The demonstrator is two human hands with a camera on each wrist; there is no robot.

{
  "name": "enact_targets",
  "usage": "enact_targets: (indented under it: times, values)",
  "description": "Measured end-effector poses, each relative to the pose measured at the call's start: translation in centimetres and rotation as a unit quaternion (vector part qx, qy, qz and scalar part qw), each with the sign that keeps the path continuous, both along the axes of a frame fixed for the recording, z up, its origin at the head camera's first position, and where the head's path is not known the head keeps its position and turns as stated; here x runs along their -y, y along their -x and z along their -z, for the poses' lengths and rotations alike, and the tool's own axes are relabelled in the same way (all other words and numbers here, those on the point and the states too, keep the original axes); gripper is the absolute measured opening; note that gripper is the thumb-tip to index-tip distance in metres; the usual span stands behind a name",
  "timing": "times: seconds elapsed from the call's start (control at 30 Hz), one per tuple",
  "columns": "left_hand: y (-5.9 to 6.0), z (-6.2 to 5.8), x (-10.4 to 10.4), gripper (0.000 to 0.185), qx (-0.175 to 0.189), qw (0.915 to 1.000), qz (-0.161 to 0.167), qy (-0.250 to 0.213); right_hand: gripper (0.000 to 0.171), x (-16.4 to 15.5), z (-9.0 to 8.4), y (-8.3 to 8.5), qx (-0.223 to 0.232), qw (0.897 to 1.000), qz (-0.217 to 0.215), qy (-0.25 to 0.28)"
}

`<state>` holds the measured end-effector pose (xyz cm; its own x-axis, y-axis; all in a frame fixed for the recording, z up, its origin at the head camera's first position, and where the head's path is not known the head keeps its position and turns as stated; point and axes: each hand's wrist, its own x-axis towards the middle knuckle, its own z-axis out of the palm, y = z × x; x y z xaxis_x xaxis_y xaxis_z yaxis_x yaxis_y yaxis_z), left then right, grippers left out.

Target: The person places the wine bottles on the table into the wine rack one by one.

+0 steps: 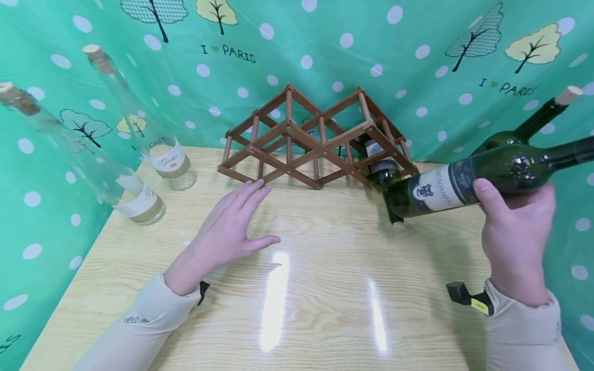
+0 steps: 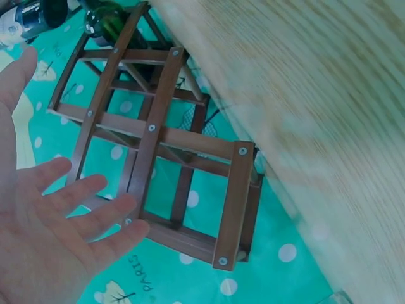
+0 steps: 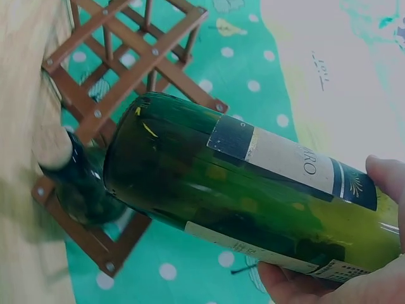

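My right hand (image 1: 520,226) grips a dark green wine bottle (image 1: 443,188) round its body, tilted nearly flat with its base toward the rack and its neck to the right. A brown wooden lattice wine rack (image 1: 320,147) stands at the back of the table. One green bottle (image 1: 384,175) lies in the rack's right end, its corked neck (image 3: 56,151) toward the front. The held bottle's base overlaps this neck in the head view. My left hand (image 1: 229,221) has its fingers spread by the rack's front left corner and holds nothing.
Two clear corked bottles (image 1: 169,164) (image 1: 139,201) with white labels stand on the left of the wooden table (image 1: 325,288). Behind the held bottle, another corked green bottle (image 1: 510,135) stands at the right. A green dotted cloth (image 1: 306,31) surrounds the table's back and sides.
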<state>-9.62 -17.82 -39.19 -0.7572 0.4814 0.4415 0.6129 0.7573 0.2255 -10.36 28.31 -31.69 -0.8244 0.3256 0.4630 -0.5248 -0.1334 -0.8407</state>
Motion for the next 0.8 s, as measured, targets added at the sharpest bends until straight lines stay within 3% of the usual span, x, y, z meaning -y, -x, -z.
enact_targets:
  times: [0.17, 0.5, 0.8]
  values:
    - [0.1, -0.3, -0.4, 0.107, -0.001, 1.0000, 0.004, -0.003, 0.070, 1.1, 0.5, 0.1, 0.008, 0.999, -0.035, 0.017]
    - [0.3, -0.7, -1.2, 0.110, 0.001, 0.9999, 0.010, -0.004, 0.070, 4.2, 1.4, 0.4, 0.059, 0.995, -0.079, 0.002]
    - [0.8, -1.4, -2.9, 0.116, -0.015, 0.9993, 0.032, -0.011, 0.068, 7.3, 2.3, 0.6, 0.089, 0.991, -0.104, 0.010]
